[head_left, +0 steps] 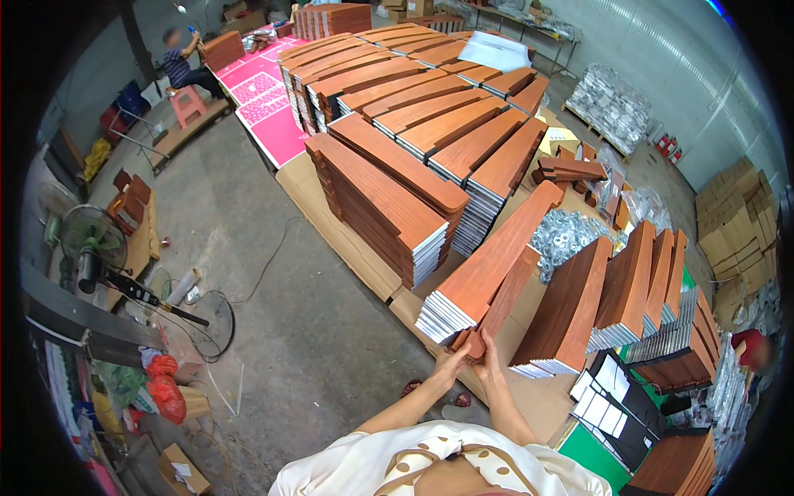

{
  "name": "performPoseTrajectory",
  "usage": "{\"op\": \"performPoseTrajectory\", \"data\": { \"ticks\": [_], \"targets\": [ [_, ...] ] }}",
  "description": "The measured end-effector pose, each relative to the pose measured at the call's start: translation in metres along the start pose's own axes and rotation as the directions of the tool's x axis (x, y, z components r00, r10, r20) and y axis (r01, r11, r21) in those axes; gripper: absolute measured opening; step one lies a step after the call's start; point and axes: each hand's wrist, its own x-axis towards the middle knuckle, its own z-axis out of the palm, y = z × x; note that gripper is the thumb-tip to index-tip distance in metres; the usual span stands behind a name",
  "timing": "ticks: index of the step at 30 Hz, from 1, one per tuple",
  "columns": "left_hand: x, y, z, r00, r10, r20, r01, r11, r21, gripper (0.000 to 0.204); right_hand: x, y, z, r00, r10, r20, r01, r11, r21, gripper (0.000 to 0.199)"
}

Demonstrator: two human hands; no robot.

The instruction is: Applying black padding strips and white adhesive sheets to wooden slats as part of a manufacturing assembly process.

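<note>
My left hand [451, 364] and my right hand [490, 364] are close together at the table's near edge, closed round the near end of a long wood-grain board [511, 289]. It is reddish brown with a rounded end, and leans along the right side of a tall board stack [484, 269]. That stack shows pale silvery layered ends toward me. Whether I hold one board or several pressed together, I cannot tell. On the right stands another board stack [566, 310], and beyond the held board lies a heap of silvery metal rings [571, 236].
Many board stacks [463, 112] fill the long table, which has cardboard [331, 219] along its edge. Black cases with white sheets [604, 397] lie at right. A standing fan [91, 240] is at left. Other people [184, 66] sit far left and at right.
</note>
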Motion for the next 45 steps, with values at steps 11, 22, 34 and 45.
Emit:
{"op": "performPoseTrajectory", "data": {
  "ticks": [11,22,34,45],
  "targets": [
    [-0.024,-0.005,0.004,0.996,0.082,0.034,-0.087,0.978,0.188,0.054,-0.004,0.017,-0.026,0.996,-0.079,-0.047,0.080,0.997,0.011,0.051],
    [-0.062,-0.012,-0.028,0.995,-0.101,0.002,0.097,0.959,0.265,0.052,-0.043,0.052,-0.048,0.993,-0.046,-0.105,0.043,0.999,-0.026,0.058],
    [-0.055,-0.023,-0.038,0.991,-0.127,-0.045,0.134,0.952,0.277,0.059,-0.067,0.030,-0.032,0.993,0.032,-0.116,-0.065,0.953,-0.297,0.044],
    [-0.041,-0.028,-0.053,0.980,-0.140,-0.144,0.187,0.897,0.402,0.105,-0.084,0.046,-0.053,0.968,-0.018,-0.251,-0.071,0.938,-0.341,0.055]
  ]
}}
